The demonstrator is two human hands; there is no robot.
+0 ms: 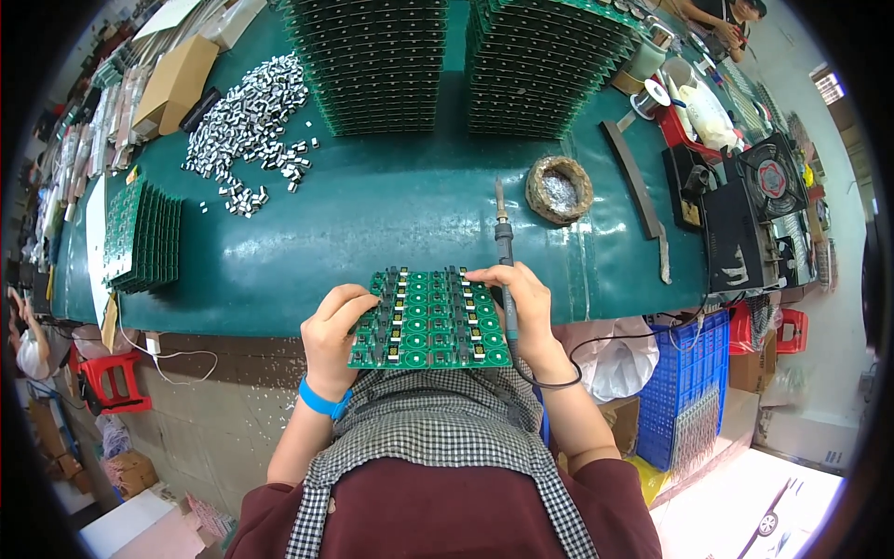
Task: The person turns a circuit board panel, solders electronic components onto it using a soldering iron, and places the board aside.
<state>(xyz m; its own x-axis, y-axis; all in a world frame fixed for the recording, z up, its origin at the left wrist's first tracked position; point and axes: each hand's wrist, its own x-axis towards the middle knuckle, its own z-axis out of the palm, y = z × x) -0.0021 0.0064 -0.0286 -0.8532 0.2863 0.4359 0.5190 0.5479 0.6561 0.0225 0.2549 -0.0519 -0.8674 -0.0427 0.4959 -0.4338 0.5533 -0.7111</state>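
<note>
A green circuit board panel (416, 328), carrying rows of small parts with white and black bodies, lies at the table's near edge in front of my apron. At its left side my left hand (331, 337) is closed, the fingers gripping the panel's edge and corner area. My right hand (527, 306) holds a soldering iron (505, 244) upright, its tip pointing away from me. The index finger of that hand reaches onto a part at the panel's far right corner. The iron's tip is apart from the board, left of a round rough-walled pot (559, 190) with silvery contents.
Two tall stacks of boards (377, 74) stand at the back. Loose small metal-cased parts (244, 126) are heaped at the far left, with a smaller board stack (142, 238) nearer. On the right are a grey bar (631, 177), a solder spool (650, 98) and a fan unit (771, 177).
</note>
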